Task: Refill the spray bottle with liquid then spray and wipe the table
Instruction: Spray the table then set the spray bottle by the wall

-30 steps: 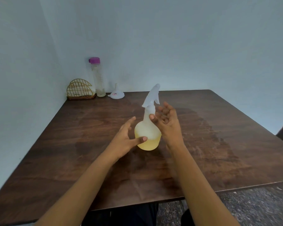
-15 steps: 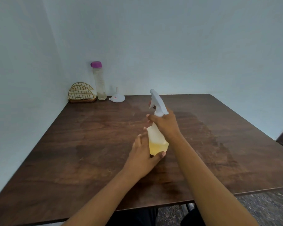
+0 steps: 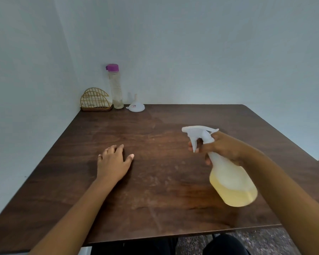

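Spray bottle (image 3: 228, 173) held clear of the table (image 3: 155, 181), on the right side of the view, tilted with its nozzle pointing left; lower part of the translucent body holds pale yellow liquid. Right hand (image 3: 219, 146) wrapped around the bottle neck just below the white spray head (image 3: 199, 132); fingers (image 3: 192, 144) curled over the trigger. Left hand (image 3: 113, 162) lies palm down on the dark wooden table surface, left of centre, fingers spread and holding nothing; it is well apart from the bottle. Far left corner of the table, against the wall: a gold wire holder (image 3: 96, 100) with pale cloth or paper inside; just beside it, a tall clear bottle (image 3: 116, 89) standing upright with a purple cap (image 3: 112, 67); next to that, a white funnel (image 3: 136, 106) resting wide end down, spout up. Table surface shows faint streaks and mottled patches around the centre; whether these are wet cannot be determined.
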The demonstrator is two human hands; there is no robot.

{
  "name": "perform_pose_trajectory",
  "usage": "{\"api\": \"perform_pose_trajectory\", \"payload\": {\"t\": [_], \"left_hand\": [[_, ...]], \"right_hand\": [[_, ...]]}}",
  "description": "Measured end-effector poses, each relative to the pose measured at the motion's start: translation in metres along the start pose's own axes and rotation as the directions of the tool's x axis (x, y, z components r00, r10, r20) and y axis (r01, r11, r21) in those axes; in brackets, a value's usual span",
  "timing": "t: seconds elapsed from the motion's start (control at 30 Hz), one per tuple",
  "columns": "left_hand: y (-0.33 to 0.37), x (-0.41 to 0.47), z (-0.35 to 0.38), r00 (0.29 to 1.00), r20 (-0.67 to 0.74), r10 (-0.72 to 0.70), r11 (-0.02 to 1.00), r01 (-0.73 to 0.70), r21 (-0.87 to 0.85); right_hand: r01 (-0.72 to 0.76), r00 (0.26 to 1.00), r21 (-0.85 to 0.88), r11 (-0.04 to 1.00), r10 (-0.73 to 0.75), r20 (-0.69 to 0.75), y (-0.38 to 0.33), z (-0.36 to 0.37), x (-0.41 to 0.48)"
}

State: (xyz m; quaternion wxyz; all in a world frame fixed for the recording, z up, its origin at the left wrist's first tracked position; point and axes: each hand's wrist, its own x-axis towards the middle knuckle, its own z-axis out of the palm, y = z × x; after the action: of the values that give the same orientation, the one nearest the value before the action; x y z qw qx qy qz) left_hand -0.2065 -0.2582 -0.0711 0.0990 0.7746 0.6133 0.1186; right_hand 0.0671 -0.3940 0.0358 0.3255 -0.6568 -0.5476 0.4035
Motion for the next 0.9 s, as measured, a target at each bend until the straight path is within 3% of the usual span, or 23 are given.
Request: {"api": "perform_pose_trajectory", "payload": {"t": [0.13, 0.27, 0.47, 0.6, 0.77, 0.9], "left_hand": [[0.000, -0.001, 0.007, 0.999, -0.039, -0.011, 1.000, 0.012, 0.013], [-0.006, 0.001, 0.006, 0.994, -0.109, -0.030, 0.993, 0.018, -0.114], [-0.009, 0.002, 0.005, 0.981, -0.180, -0.066, 0.962, 0.015, -0.272], [-0.009, 0.002, 0.006, 0.980, -0.189, -0.062, 0.958, 0.005, -0.286], [-0.010, 0.003, 0.006, 0.977, -0.201, -0.071, 0.945, 0.002, -0.326], [-0.009, 0.000, 0.003, 0.978, -0.198, -0.072, 0.933, -0.004, -0.361]], "right_hand": [[-0.094, 0.996, -0.130, 0.987, 0.092, -0.024, 0.007, -0.001, -0.004], [-0.174, 0.985, -0.300, 0.938, 0.168, -0.046, 0.014, 0.001, -0.006], [-0.105, 0.994, -0.113, 0.988, 0.101, -0.040, 0.017, -0.015, -0.015], [-0.136, 0.981, -0.198, 0.971, 0.104, -0.166, 0.020, -0.009, -0.015], [-0.118, 0.989, -0.112, 0.987, 0.106, -0.106, 0.015, -0.011, -0.020], [-0.196, 0.970, -0.220, 0.956, 0.156, -0.186, 0.013, -0.003, -0.017]]}}
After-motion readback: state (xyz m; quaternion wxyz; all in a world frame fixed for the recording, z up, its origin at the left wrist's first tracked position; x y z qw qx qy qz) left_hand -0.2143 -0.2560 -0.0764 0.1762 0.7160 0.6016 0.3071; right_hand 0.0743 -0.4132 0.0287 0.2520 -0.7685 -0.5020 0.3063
